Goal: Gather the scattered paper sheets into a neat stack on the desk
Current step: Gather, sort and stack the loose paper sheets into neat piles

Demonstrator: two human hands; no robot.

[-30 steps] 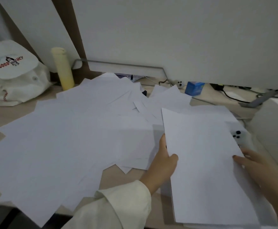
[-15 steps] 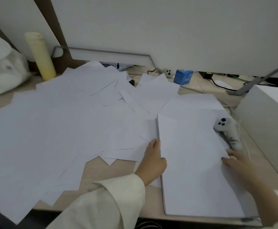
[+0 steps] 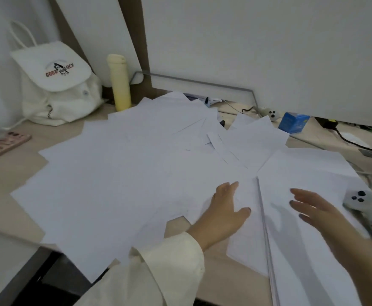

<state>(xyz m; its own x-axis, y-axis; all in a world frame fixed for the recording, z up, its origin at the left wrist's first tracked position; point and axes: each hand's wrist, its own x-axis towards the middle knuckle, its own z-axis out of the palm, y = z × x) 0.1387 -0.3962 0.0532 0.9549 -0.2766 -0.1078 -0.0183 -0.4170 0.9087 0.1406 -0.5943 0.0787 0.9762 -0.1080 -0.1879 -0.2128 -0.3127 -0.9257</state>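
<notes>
So, which way does the paper lie from the hands?

Mostly leftward; the scattered sheets (image 3: 118, 173) fan over the tabletop (image 3: 1, 180) to the left and away from the person, toward the yellow bottle (image 3: 118, 82); the gathered stack (image 3: 308, 171) sits at the right, its long axis running from the near edge away from the person.

And the hands?

Apart, fingers straight, gripping nothing; the left hand (image 3: 222, 215) lies flat on loose sheets just beside the stack's left edge; the right hand (image 3: 319, 214) is spread above the stack, touching or not I cannot tell.

Which one goes next?

The left, I'd judge; it is nearer the loose sheets and could draw them rightward; the white controller (image 3: 357, 198) lies just beside the stack's right side.
</notes>
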